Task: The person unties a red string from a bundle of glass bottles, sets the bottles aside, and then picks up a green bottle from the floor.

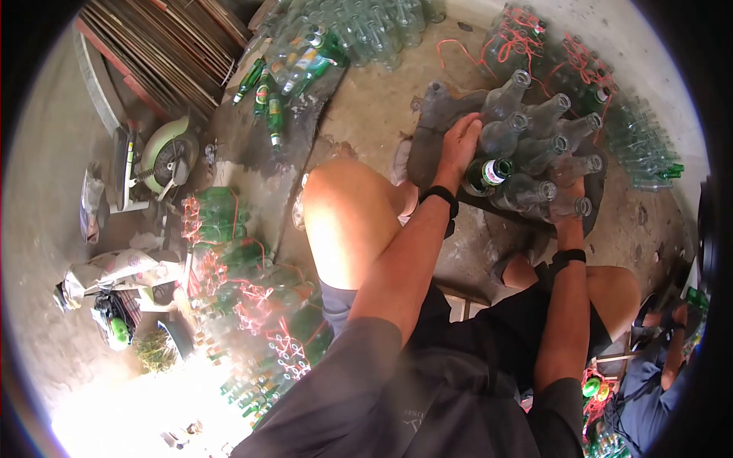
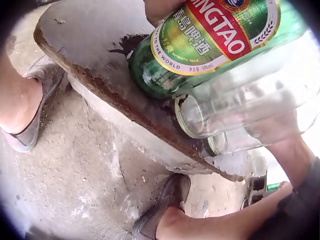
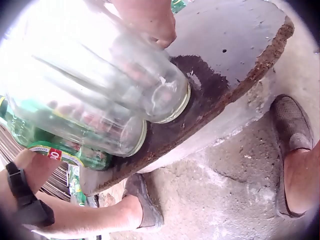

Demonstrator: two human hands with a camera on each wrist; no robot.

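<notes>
Several clear glass bottles (image 1: 540, 155) stand bunched together on a grey slab (image 1: 434, 126). Among them, on the side toward the left wrist, is a green beer bottle (image 2: 210, 42) with a red, white and green label. My left hand (image 1: 460, 145) lies along one side of the bunch, fingers extended forward against the glass. On the opposite side my right hand (image 1: 568, 229) touches the bottles, partly hidden by them in the head view. Through the clear glass its palm (image 2: 277, 125) shows in the left wrist view. The slab's rough edge (image 3: 225, 105) has a dark wet patch beside the bottle bases.
Bundles of bottles tied with red string (image 1: 519, 42) line the back wall; more green bottles (image 1: 221, 214) stand at left. Loose green bottles (image 1: 273, 114) lie on a dark sheet. A wheel (image 1: 169, 164) and stacked boards (image 1: 164, 57) are at upper left. Another person (image 1: 660, 397) is at lower right.
</notes>
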